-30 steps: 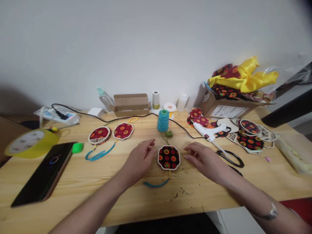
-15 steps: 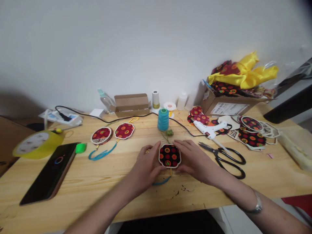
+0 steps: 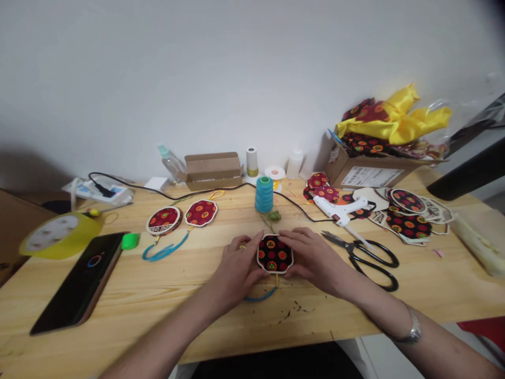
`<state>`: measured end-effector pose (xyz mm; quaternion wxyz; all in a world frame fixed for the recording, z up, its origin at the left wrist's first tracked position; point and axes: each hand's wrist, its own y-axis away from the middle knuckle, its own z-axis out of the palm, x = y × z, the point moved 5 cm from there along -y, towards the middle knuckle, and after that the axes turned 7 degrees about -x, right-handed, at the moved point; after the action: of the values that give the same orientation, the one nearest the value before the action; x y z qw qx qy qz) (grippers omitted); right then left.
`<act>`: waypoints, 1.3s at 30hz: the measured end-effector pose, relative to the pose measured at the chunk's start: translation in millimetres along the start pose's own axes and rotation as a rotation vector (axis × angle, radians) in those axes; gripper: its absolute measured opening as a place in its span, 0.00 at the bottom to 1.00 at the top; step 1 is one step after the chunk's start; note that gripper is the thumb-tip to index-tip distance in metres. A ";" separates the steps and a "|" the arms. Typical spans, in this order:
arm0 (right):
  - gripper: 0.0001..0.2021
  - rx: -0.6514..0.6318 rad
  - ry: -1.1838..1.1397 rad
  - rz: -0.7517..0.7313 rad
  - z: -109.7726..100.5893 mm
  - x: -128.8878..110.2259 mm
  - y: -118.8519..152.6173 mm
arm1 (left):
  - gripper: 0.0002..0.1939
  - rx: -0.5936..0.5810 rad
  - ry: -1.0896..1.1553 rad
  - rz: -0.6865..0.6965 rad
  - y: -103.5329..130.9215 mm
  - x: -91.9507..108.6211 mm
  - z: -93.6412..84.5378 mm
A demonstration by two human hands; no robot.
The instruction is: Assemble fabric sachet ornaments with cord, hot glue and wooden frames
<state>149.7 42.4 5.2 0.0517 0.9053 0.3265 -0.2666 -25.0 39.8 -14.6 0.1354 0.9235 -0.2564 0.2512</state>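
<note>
Between my hands, near the middle of the wooden table, is a black patterned fabric piece with a pale scalloped rim. My left hand grips its left edge, and my right hand is closed on its right edge. A yellow cord and a blue tassel come out below it. Green thread lies just above, beside a teal thread spool. Two finished-looking red ornaments, one round and one scalloped, rest to the left with blue tassels.
Black-handled scissors and a white glue gun lie right of my hands. Behind them are fabric pieces and a filled cardboard box. A phone, yellow tape roll and power strip are at left.
My right hand's fingers have shifted slightly inward over the top right edge of the piece. Otherwise the piece and both hands are nearly where they were.
</note>
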 end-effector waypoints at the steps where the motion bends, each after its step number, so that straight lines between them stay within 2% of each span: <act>1: 0.30 -0.002 -0.002 0.002 0.3 0.2 -0.1 | 0.36 0.002 -0.005 -0.001 -0.3 0.2 0.0; 11: 0.28 0.010 -0.008 -0.004 2.4 2.6 0.2 | 0.35 0.023 -0.037 0.017 -1.6 -2.3 3.0; 29: 0.28 -0.015 -0.048 0.018 3.5 3.4 -4.5 | 0.35 -0.079 -0.209 -0.019 -6.1 7.8 -1.8; 35: 0.29 -0.016 0.000 0.022 10.7 8.9 -2.2 | 0.27 -0.050 -0.296 0.039 -4.9 11.4 -1.4; 39: 0.30 -0.011 -0.001 0.000 10.7 9.8 -2.1 | 0.28 -0.035 -0.275 0.069 -4.1 9.4 -2.9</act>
<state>149.9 46.7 -8.8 0.0567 0.9048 0.3281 -0.2655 -17.0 40.4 -7.7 0.1064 0.9373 -0.3086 0.1224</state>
